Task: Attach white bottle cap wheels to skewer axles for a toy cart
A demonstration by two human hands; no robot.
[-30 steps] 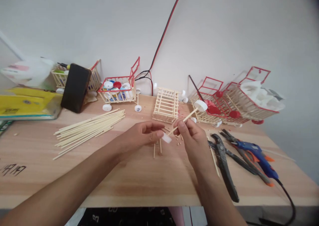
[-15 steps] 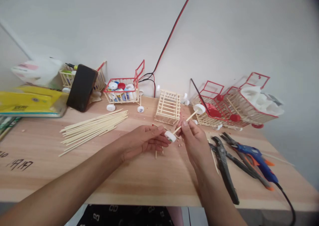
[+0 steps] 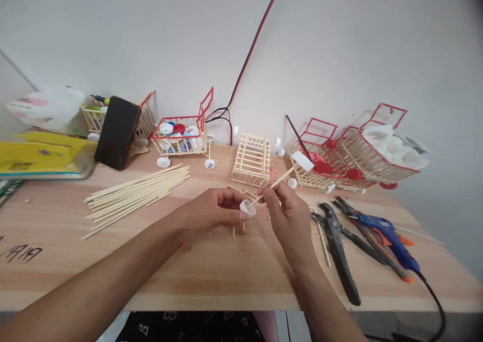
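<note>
My left hand pinches a white bottle cap by its rim, with the hollow side showing. My right hand grips a thin wooden stick between thumb and fingers. The stick's lower end sits in that cap; whether it is fixed there I cannot tell. A second white bottle cap is on the stick's upper end, seen nearly edge-on. Just behind my hands lies a small stick-built cart frame with white cap wheels. Short stick pieces lie beneath my left hand.
Left lie a bundle of sticks and a leaning phone. A red-rimmed cart holds bottle caps. More carts stand at the back right, before pliers and a blue glue gun with a cord.
My left hand has closed on the lower cap, which has turned to show its hollow side. The stick and upper cap have rotated in my right hand. The view has shifted slightly.
</note>
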